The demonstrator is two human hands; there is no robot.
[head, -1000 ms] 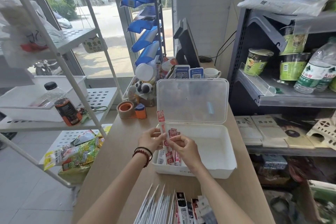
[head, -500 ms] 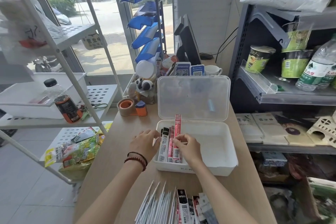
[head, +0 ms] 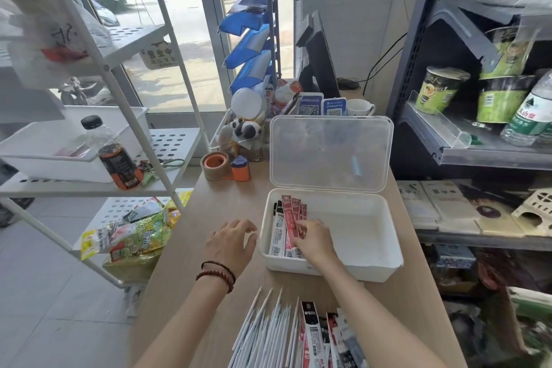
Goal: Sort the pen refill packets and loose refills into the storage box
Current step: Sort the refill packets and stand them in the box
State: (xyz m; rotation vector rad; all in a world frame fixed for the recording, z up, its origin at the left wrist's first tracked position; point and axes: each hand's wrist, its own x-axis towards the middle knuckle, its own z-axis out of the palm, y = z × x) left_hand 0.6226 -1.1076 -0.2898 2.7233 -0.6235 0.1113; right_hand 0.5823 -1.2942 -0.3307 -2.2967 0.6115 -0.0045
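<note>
A white storage box (head: 373,270) with its clear lid (head: 330,152) standing open sits on the wooden counter. Several red and white refill packets (head: 285,224) lie flat along the box's left side. My right hand (head: 312,239) is inside the box, fingers resting on the red packets. My left hand (head: 230,243) hovers over the counter just left of the box, fingers relaxed and empty. At the counter's near edge lie several loose white refills (head: 265,331) and a pile of more packets (head: 325,337).
A tape roll (head: 215,165) and an orange dispenser (head: 240,169) sit behind the box on the left. QR stands, a mug (head: 360,107) and a monitor are at the back. White racks stand to the left, grey goods shelves (head: 478,155) to the right.
The packets that both hands held upright now lie flat in the box. My left hand has come out of the box to the counter; my right hand stays on the packets.
</note>
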